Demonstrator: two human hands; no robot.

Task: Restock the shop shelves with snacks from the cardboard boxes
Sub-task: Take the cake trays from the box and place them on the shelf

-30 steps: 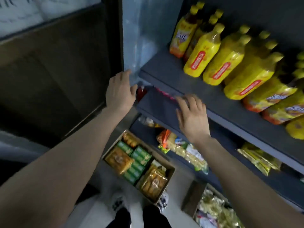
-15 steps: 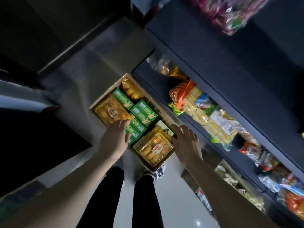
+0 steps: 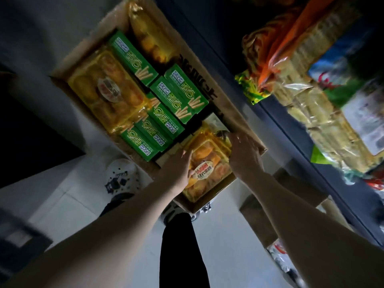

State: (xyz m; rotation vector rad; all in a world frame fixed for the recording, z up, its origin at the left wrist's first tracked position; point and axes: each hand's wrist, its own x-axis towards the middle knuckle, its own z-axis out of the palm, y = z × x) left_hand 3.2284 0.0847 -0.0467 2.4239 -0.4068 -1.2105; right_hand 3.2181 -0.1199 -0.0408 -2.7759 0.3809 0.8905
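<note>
An open cardboard box (image 3: 232,109) lies on the floor below me. It holds several green stick-snack boxes (image 3: 166,104), a yellow pastry pack (image 3: 106,90) at its left and another yellow pastry pack (image 3: 209,163) at its near end. My left hand (image 3: 178,169) rests on the left edge of that near pack, thumb over its label. My right hand (image 3: 243,154) is at the pack's right edge, fingers spread over it. Neither hand has lifted it.
A dark shelf edge (image 3: 291,129) runs diagonally on the right, loaded with bagged snacks (image 3: 311,84). A second cardboard box (image 3: 259,221) with packets stands at lower right. My shoe (image 3: 121,177) and dark trouser leg (image 3: 182,250) are next to the box on the pale floor.
Both hands dropped from the upper shelf down to the box. The view tilted downward and closer. My hands now flank the near yellow pastry pack.
</note>
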